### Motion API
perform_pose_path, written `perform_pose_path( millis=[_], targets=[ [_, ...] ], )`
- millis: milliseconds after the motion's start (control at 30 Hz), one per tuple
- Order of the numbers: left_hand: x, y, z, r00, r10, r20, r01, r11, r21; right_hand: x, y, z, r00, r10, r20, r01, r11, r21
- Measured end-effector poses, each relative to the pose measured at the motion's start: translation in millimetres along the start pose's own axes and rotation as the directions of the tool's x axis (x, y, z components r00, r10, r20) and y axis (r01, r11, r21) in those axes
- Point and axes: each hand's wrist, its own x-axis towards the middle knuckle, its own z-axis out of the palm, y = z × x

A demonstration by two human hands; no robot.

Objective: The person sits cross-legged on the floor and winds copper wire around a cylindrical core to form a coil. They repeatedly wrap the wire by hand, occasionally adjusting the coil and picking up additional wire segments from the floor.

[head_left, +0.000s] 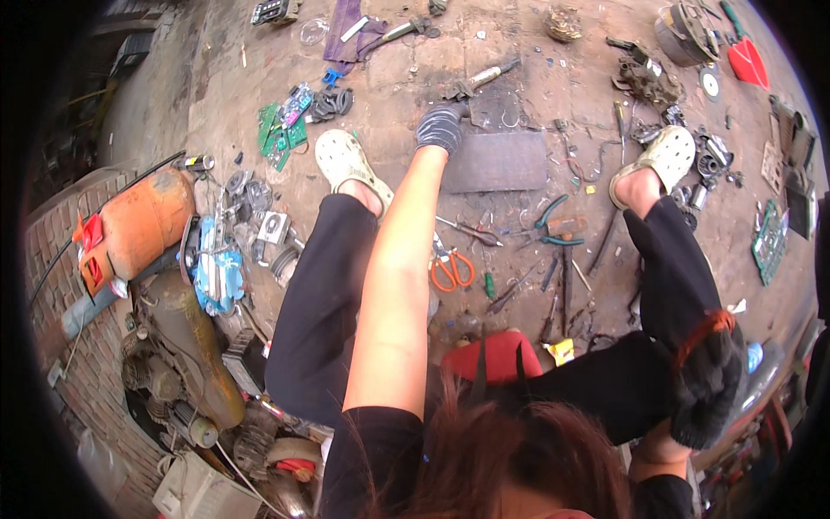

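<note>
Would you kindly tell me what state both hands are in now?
Left hand: beside the dark plate; open or closed cannot be told.
Right hand: orange band across it; grip cannot be told.

An orange gas cylinder (151, 221) sat at the left, near brickwork (99, 363); green circuit boards (268, 128) lay beside black parts (331, 105), with another green board (768, 242) far to the right; orange-handled scissors (450, 258) lay near spread green-handled pliers (547, 238); at upper right were a grey bucket (683, 43), a red scoop (748, 63) and a white disc (707, 78); a purple cloth (343, 35) lay toward the top.

Matt slab (497, 163), rough gritty floor (389, 73)
</note>
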Motion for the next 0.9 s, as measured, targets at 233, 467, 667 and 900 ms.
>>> perform_pose_path(
  millis=[233, 467, 667, 900],
  targets=[
    [27, 7, 3, 0.868, 0.444, 0.223, -0.497, 0.759, 0.42, 22, -6, 1, 0.914, 0.308, -0.264, -0.261, 0.945, 0.198],
    [43, 3, 15, 0.783, 0.566, 0.259, -0.614, 0.635, 0.469, 55, 11, -42, 0.866, 0.252, 0.433, -0.395, 0.874, 0.283],
    [48, 5, 11, 0.807, 0.521, 0.277, -0.59, 0.693, 0.415, 20, -1, -7, 0.947, 0.274, -0.166, -0.237, 0.948, 0.212],
    [32, -23, 9, 0.96, 0.252, -0.119, -0.273, 0.936, -0.223, 20, -1, -8, 0.948, 0.27, -0.17, -0.241, 0.955, 0.174]
  ],
)
